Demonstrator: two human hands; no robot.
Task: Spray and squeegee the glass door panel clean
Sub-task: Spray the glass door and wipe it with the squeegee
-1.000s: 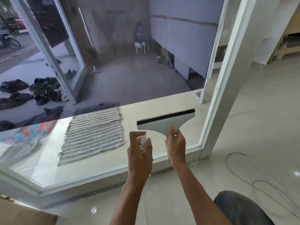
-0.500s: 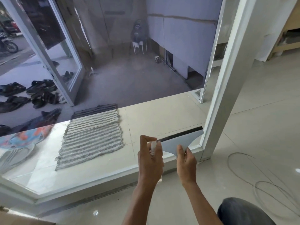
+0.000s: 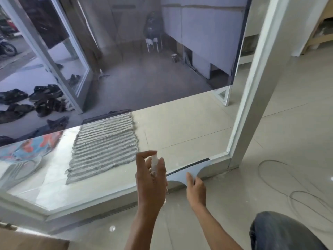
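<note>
The glass door panel [image 3: 144, 78] fills the upper left, set in a white frame [image 3: 252, 87]. My left hand [image 3: 150, 183] grips a small clear spray bottle [image 3: 154, 162], nozzle up, index finger raised above its top, just in front of the glass. My right hand [image 3: 195, 189] holds a grey squeegee [image 3: 187, 171] by its handle. Its black rubber blade lies against the bottom right corner of the glass, tilted up to the right, right at the lower frame rail.
A striped grey mat [image 3: 104, 143] lies beyond the glass, with several dark sandals [image 3: 45, 101] further left outside. A thin cable [image 3: 288, 186] loops on the tiled floor at right. My knee in dark trousers [image 3: 281, 231] is at bottom right. Brown cardboard [image 3: 27, 240] sits bottom left.
The squeegee has slid down the glass from mid-height of the lower pane to the bottom right corner. Both hands have dropped and shifted right with it.
</note>
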